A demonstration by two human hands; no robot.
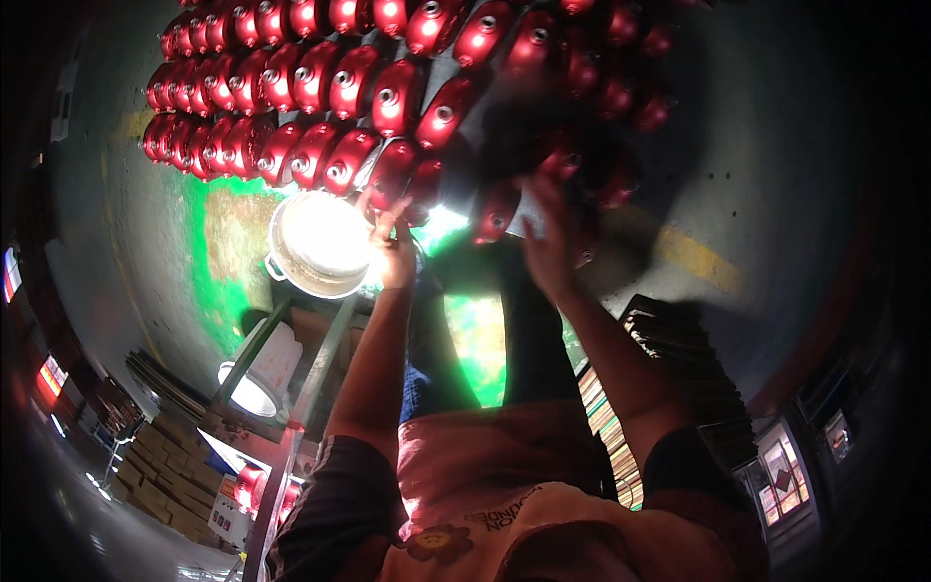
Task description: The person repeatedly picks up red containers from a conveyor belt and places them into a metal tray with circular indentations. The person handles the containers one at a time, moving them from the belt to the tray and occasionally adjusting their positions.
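Shiny red rounded pieces (pixel 313 155), each with a round metal fitting in its face, stand in several rows in front of me. My left hand (pixel 390 254) reaches up at the lower end of one red piece (pixel 394 173) in the nearest row. Its fingers are spread, and whether they press on that piece I cannot tell. In the shadow to the right, my right hand (pixel 549 247) is open with fingers stretched out, beside another red piece (pixel 497 213). Part of the right fingertips fades into the dark.
A white round basin (pixel 325 278) with a handle stands just left of my left hand. Below it are a metal frame (pixel 325 364) and a second white container (pixel 254 390). Stacked flat sheets (pixel 679 359) rise by my right forearm. Cardboard boxes (pixel 167 475) are piled lower left.
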